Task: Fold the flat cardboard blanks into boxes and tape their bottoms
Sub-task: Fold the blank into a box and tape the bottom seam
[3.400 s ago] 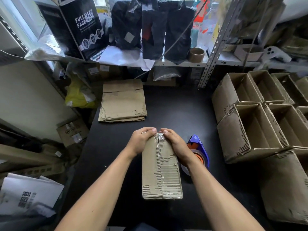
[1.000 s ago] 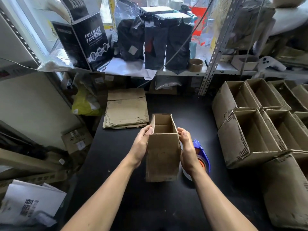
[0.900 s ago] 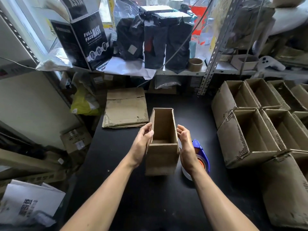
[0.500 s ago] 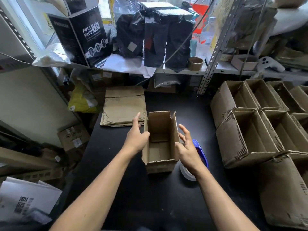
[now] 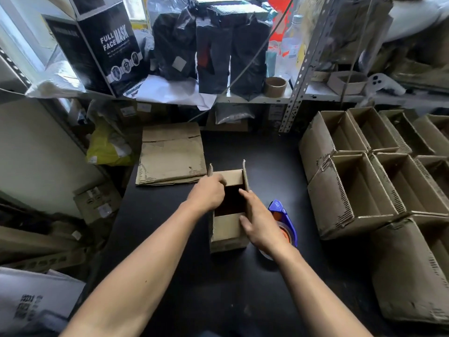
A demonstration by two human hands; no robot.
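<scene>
While both forearms reach in from the near edge, the box (image 5: 228, 229) stands upright on the black table (image 5: 170, 276), open side up, between the two hands. The right hand (image 5: 260, 222) lies on the right wall, fingers straight and close together along the rim, the thumb against the near flap. The left hand (image 5: 209, 193) is at the left wall near the far corner; its fingers curl over the rim, and they seem to hold the wall, though the fingertips go out of sight inside.

I judge that this box is already formed and that the step in hand is to open the top flaps and square the walls. The next move probably calls for placing it with the finished boxes (image 5: 359, 190) on the right, and then taking a new blank from the stack of blanks (image 5: 170, 156) lying beyond the left hand.

Just beside the right wrist lies the tape dispenser (image 5: 284, 222), blue, partly covered by the hand. The bottom of the box is not visible, so I cannot tell if the tape holds well. The inside is dark. On the far shelf (image 5: 315, 93) many bags and packages stand, and most labels are too small to read.
</scene>
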